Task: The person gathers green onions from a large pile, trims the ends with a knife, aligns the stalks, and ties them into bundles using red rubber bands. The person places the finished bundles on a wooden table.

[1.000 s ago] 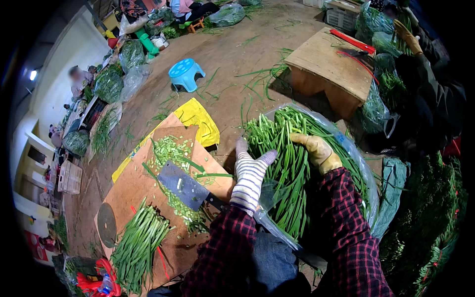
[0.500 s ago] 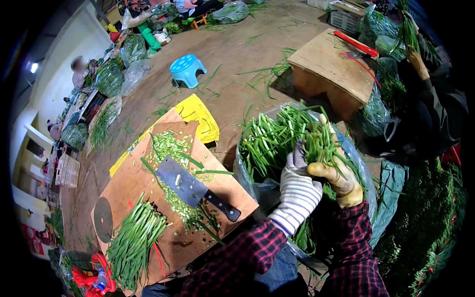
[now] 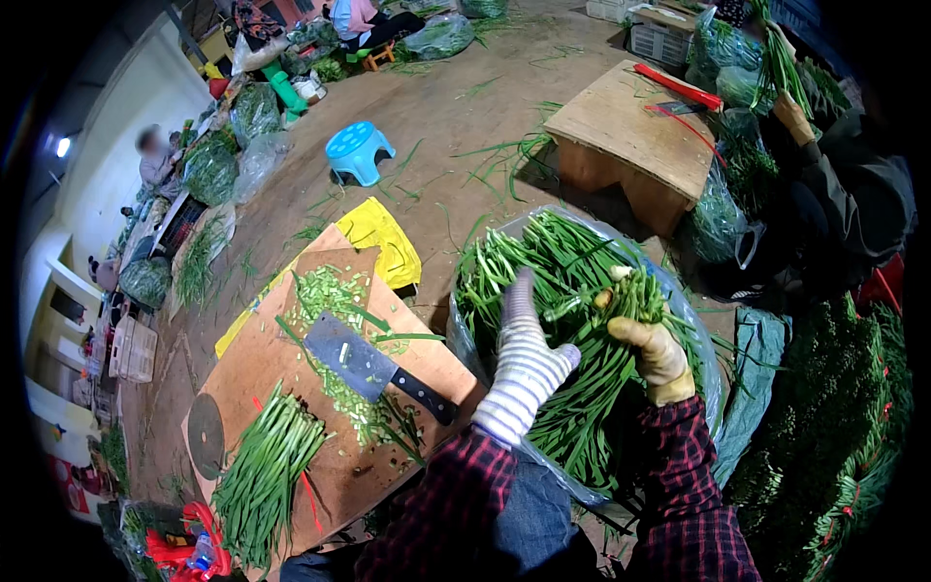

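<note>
My left hand, in a white and purple striped glove, is open with thumb and fingers apart. It hovers over the left side of a plastic-lined tub heaped with loose garlic chives. In a yellowed glove, my right hand is closed around a bunch of garlic chives, its cut pale ends pointing up and its leaves hanging into the tub. To the left, a cleaver lies on a wooden board among chopped stem ends. A bundle of chives rests at the board's near left.
A yellow cloth hangs at the board's far corner. Beyond stands a blue plastic stool. Another wooden table with red ties is at the far right, beside a co-worker's gloved hand holding greens. Leafy heaps fill the near right.
My left hand has come off the bunch and moved left, its fingers now spread. My right hand keeps hold of the chives. The whole view has shifted slightly.
</note>
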Demonstrator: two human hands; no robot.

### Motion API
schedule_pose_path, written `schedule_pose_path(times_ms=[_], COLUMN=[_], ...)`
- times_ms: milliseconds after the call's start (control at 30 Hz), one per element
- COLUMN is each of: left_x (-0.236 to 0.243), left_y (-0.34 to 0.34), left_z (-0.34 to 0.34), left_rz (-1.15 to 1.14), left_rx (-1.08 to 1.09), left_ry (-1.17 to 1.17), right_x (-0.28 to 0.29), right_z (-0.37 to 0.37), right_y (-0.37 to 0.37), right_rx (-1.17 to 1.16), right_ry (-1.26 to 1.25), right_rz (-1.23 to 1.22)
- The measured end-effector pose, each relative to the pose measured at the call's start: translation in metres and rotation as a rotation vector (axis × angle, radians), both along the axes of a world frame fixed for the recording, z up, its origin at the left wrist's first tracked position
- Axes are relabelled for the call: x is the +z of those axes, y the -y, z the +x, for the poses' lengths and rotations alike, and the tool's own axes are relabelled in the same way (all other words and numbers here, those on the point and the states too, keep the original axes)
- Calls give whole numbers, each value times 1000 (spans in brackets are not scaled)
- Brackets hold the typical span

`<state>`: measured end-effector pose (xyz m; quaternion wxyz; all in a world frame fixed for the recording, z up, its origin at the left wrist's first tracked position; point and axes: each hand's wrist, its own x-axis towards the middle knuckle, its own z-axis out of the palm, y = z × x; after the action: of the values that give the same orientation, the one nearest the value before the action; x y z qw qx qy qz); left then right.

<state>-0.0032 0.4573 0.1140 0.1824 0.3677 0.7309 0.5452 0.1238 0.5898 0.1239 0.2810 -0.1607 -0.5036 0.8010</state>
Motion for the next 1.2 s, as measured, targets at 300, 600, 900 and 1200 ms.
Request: schedule_pose_path(times_ms=[300,600,900,1200], left_x=[-17,-47,63,84], left_y=[-22,22,112,229], left_z=[32,3,48,80], left_rz=[-522,-800,-173,1070], left_rx=[-378,-534,-247,-969], left_ry=[-45,-555,-315,2205], right_x=[21,101,203,150], right_z=[14,61,80,5], right_y=[22,7,34,251], right_rx=[12,-20,-587,91], right_ry=[-16,-292,41,-625], right_rz=[272,122,1266,1599])
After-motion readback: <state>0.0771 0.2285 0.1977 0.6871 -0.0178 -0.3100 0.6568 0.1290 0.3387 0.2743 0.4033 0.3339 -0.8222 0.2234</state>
